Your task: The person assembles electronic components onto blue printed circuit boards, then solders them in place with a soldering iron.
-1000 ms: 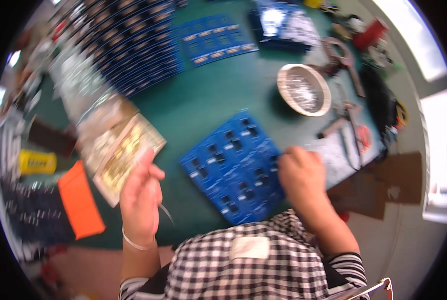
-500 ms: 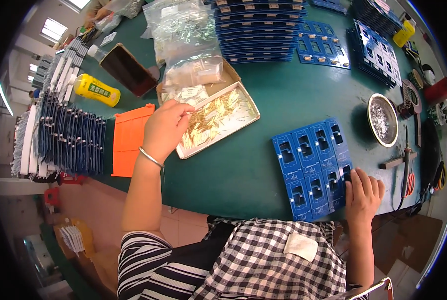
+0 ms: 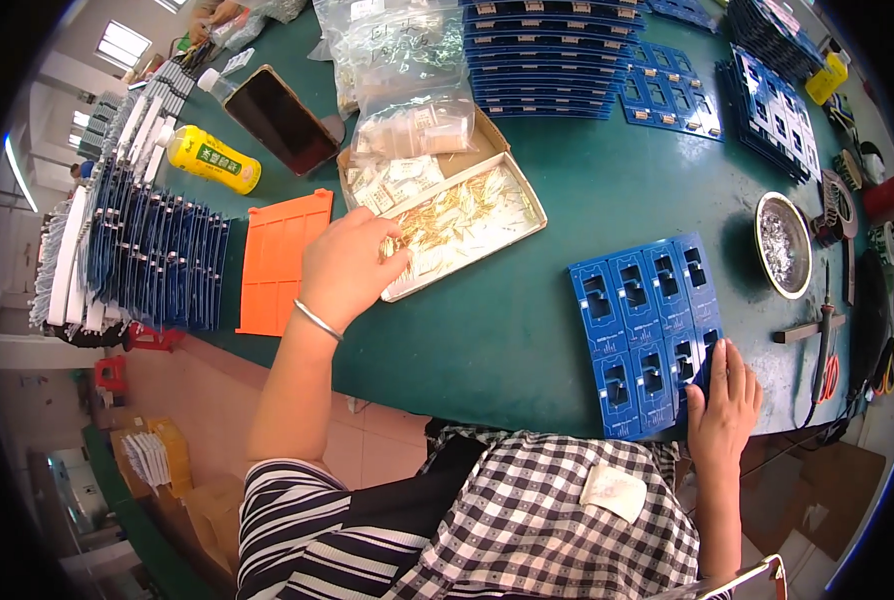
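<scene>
My left hand (image 3: pixel 352 265), a bangle on its wrist, is at the left side of a shallow white cardboard tray (image 3: pixel 487 260). Its fingers are bent toward the thumb, close to loose thin gold-coloured metal pins (image 3: pixel 447 225) in that tray. Whatever is between the fingertips is too small to make out. On the right, a blue panel of joined circuit boards (image 3: pixel 627 310) with cut-out windows lies flat on the table. My right hand (image 3: pixel 727 405) rests on its lower right edge, fingers stretched out and holding nothing.
An orange plastic tray (image 3: pixel 285 265), a phone (image 3: pixel 282 120) and a yellow bottle (image 3: pixel 212 160) are on the left. Bags of parts (image 3: pixel 407 60) and stacked blue boards (image 3: pixel 552 60) stand behind. A metal bowl (image 3: pixel 782 245), soldering iron (image 3: pixel 825 345) and scissors (image 3: pixel 831 378) lie right.
The whole view has shifted slightly. My left hand remains by the pins, its index finger and thumb a little differently placed. My right hand stays on the panel's edge.
</scene>
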A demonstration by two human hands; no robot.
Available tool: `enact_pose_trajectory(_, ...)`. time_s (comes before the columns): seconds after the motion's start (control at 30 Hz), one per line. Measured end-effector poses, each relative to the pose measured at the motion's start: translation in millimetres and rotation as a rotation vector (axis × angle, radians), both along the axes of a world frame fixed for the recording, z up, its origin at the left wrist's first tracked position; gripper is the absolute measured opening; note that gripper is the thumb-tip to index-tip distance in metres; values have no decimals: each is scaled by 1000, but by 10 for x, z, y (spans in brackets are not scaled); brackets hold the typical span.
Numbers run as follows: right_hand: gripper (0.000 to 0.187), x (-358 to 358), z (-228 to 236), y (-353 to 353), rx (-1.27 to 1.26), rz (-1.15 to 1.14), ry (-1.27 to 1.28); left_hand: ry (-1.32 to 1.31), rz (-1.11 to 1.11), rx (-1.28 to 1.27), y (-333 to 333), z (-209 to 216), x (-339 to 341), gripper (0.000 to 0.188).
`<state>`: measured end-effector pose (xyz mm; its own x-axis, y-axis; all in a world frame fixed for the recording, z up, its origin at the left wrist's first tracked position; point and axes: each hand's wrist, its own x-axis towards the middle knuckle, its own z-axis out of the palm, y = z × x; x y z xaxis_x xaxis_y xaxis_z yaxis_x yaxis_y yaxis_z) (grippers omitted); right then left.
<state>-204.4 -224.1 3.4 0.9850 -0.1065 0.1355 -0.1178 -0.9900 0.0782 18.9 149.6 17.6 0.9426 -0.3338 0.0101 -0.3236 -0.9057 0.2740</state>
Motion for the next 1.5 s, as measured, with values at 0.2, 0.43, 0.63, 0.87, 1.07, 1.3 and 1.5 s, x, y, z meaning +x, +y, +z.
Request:
enact_pose_trajectory(0.2,57,45,77,-40,0,38,12,-48,-14,-51,-5,-208,1,11)
enact_pose_trajectory(0.43,45,32,141,-75,60,17,-120,-74,-28,-112,-8,-213,14,4)
enact_pose_trajectory(0.63,36,74,213,-62,116,73,-181,-17,3,-292,49,-224,22,11)
enact_pose_trajectory(0.87,33,69,298,103,198,84,-168,358,1,-723,-168,-48,-219,24)
enact_pose_trajectory(1.07,34,203,261,409,392,215,-167,853,-106,-1107,-572,-184,-656,18)
enact_pose_trajectory(1.3,26,297,158,667,749,299,-176,1228,-182,-1231,-1011,-253,-1019,16)
enact_pose_trajectory(1.5,16,195,103,691,820,205,-125,1173,-218,-1116,-1169,-198,-1064,27)
